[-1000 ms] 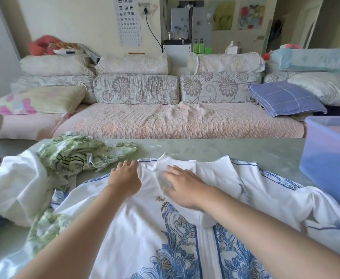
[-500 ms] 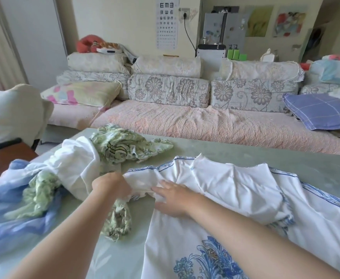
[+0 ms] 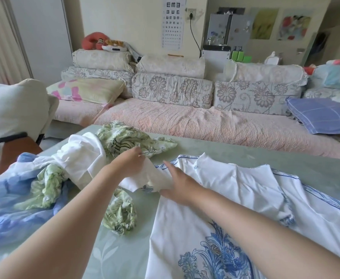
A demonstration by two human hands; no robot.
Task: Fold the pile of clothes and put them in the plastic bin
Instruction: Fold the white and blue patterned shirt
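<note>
On green table (image 3: 245,156): left hand (image 3: 131,163) pinches, it seems, sleeve of white shirt (image 3: 235,188); right hand (image 3: 179,185) flat, fingers straight, pressing shirt. Clothes pile (image 3: 50,174) just beside.

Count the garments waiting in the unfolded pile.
3 at least: a white garment on top, a green floral garment behind and beneath it, a blue garment far left. Others may be hidden.

home living room: cushioned sofa (image 3: 185,121)

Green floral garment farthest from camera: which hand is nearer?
Left. The left hand is at the near edge of the green floral garment, gripping a sleeve of the white shirt; the right hand lies farther right, flat on that shirt.
</note>
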